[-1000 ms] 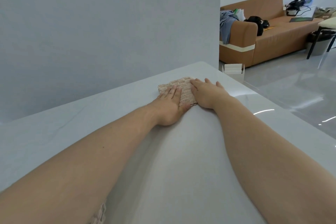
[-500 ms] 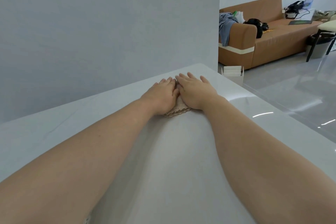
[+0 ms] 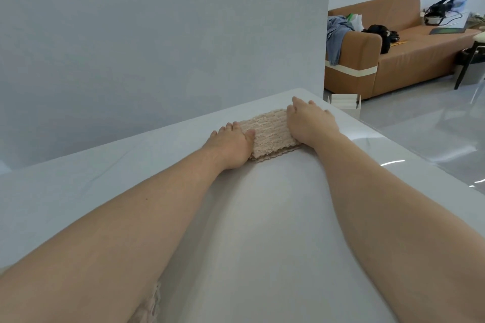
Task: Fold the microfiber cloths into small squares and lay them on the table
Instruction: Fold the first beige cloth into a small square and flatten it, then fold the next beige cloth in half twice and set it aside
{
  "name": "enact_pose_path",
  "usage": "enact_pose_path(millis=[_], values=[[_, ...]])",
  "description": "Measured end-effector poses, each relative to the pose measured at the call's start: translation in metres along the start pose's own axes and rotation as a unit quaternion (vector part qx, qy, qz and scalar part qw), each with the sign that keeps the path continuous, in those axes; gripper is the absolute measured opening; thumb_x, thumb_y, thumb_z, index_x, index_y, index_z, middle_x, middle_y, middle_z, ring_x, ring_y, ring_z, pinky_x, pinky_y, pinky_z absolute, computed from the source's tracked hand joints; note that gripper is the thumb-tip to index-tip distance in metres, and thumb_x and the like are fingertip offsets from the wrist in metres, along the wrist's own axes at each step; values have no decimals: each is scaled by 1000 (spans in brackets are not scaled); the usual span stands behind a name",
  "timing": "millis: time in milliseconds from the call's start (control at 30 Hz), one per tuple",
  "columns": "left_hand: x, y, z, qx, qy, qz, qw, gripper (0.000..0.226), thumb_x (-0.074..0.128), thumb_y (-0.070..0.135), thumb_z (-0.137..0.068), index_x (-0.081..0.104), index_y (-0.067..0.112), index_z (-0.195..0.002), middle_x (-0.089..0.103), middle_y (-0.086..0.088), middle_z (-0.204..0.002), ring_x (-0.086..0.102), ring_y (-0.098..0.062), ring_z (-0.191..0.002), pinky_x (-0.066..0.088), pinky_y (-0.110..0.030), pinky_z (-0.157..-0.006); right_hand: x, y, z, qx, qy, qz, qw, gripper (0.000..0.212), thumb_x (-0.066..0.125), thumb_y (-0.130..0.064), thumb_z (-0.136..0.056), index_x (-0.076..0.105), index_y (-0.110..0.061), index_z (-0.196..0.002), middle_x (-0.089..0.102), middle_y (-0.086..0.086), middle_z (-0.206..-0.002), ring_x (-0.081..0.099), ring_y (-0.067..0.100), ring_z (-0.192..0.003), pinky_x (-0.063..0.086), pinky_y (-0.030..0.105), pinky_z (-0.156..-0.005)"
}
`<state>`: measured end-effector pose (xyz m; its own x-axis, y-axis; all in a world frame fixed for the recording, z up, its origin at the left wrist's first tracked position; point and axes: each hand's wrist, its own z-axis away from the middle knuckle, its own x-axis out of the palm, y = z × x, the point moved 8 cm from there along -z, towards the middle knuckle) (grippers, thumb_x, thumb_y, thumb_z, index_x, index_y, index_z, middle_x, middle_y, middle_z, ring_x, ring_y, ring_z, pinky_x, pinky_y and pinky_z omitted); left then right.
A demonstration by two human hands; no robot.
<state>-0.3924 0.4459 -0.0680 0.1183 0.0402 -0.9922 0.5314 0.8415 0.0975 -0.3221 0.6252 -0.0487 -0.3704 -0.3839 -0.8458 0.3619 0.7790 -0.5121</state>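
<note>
White, glossy worktop (image 3: 249, 231) carries a beige ribbed microfiber cloth (image 3: 270, 131), folded, with left hand (image 3: 231, 147) and right hand (image 3: 309, 123) laid flat, fingers spread, on its opposite ends, apparently pressing the layers flat.

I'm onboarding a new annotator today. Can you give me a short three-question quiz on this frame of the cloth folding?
1. True or false: both hands lie flat on the beige cloth.
2. Which hand is at the cloth's far right end? A) left hand B) right hand
3. Fill in: the folded cloth rests on the white ____.

Key: 1 true. 2 B. 3 table. The layered near edge shows that the cloth is folded, and neither hand pinches or lifts it. Another bit of beige cloth peeks out at the bottom edge, under the left forearm.
</note>
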Motion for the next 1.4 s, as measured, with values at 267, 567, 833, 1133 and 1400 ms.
enact_pose_path(millis=[267,567,833,1133,1400], values=[[-50,-16,92,72,-3,-56,996,53,25,33,-110,25,10,-158,24,-5,-166,27,-25,-151,27,-40,-120,-26,-60,56,-58,11,25,998,30,33,-14,-100,56,-14,-120,61,10,-111,58,34,-111,45,39,-88],[-76,-95,222,27,-18,-11,999,41,36,33,-108,48,29,-147,50,9,-150,58,-15,-122,40,-25,-99,-7,-169,165,-237,-75,33,968,37,45,-30,-102,61,-29,-136,61,-10,-140,53,17,-131,44,40,-109],[-78,-169,303,-32,22,27,999,41,43,32,-108,52,27,-147,49,11,-152,46,-10,-138,33,-21,-106,25,-243,227,-289,-110,16,951,25,55,-27,-95,74,-27,-111,72,-8,-112,66,16,-104,57,41,-90],[-75,-235,342,-87,108,61,988,39,51,22,-104,58,23,-142,58,4,-144,53,-16,-132,39,-29,-108,63,-279,256,-282,-133,98,945,28,57,-31,-93,69,-29,-119,68,-3,-121,67,23,-104,58,42,-89],[-59,-256,341,-90,187,-19,978,36,49,20,-102,62,25,-136,59,5,-143,51,-21,-132,43,-36,-106,88,-302,243,-287,-131,183,931,26,56,-29,-93,69,-16,-111,68,3,-112,68,30,-101,57,43,-86]])
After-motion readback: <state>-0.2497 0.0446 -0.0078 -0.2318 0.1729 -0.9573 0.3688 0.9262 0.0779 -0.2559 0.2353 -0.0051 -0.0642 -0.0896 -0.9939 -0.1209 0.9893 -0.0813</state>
